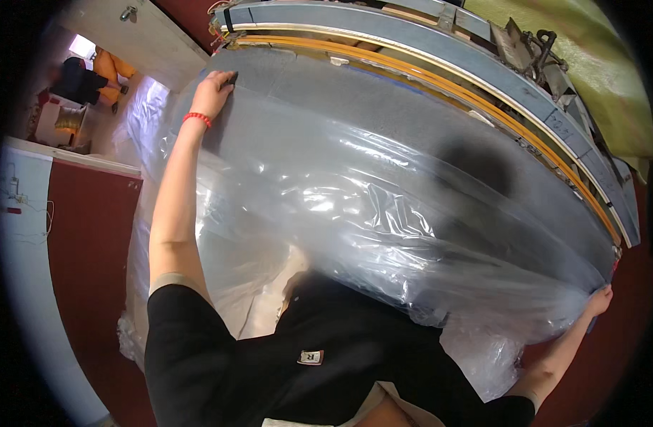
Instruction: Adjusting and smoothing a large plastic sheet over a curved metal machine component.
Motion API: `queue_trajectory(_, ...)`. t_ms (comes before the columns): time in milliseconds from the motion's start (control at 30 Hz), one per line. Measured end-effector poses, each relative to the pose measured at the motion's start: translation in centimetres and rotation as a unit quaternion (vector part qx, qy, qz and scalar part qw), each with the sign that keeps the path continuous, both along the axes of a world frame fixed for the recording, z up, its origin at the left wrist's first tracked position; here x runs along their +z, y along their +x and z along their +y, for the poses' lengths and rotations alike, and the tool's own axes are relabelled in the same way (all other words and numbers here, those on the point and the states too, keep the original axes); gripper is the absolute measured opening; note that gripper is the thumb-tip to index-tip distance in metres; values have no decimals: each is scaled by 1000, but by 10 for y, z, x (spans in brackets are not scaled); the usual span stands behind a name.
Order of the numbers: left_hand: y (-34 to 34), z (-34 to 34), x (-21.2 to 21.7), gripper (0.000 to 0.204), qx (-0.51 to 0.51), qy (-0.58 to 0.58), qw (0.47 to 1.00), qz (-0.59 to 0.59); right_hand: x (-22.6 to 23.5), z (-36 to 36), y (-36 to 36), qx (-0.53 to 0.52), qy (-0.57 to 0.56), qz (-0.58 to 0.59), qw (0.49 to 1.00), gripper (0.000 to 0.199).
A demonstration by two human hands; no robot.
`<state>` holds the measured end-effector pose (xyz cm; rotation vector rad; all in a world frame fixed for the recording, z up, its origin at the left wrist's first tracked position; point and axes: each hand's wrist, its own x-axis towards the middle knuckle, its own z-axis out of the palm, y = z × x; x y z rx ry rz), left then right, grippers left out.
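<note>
1. Sheeting (383, 213) of clear, wrinkled plastic lies spread over a grey surface (280, 75), in front of the wearer's black shirt (383, 356).
2. The left hand (212, 95) is at the surface's upper left, its fingers bent around a small dark piece (233, 78); I cannot tell whether they grip it.
3. The right hand (600, 300), at the far right, has its fingers closed on the gathered sheeting.
4. A yellow-orange strip (412, 61) runs along the surface's far edge.
</note>
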<state>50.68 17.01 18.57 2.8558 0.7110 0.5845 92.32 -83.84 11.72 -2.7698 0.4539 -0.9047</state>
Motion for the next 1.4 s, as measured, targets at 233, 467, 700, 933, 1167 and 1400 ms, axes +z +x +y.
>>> queue_trajectory(233,5,3,-6,10,64,-54,996,4,6,-5,-4,0,14,8,1000,44)
queue_trajectory(467,62,48,-43,25,114,87,985,-97,9,-1,-15,-37,-99,20,994,43)
queue_trajectory(700,50,71,-6,33,103,-135,957,-235,17,92,-13,7,-150,45,988,27)
queue_trajectory(933,193,-477,66,19,-349,-470,811,-6,28,54,-35,6,215,-124,969,30)
queue_trajectory(1167,237,-721,25,20,-488,-226,839,80,21,73,-31,68,270,-155,948,28)
queue_trajectory(1400,261,-736,9,18,-398,-617,676,68,29,79,-36,98,299,-171,934,26)
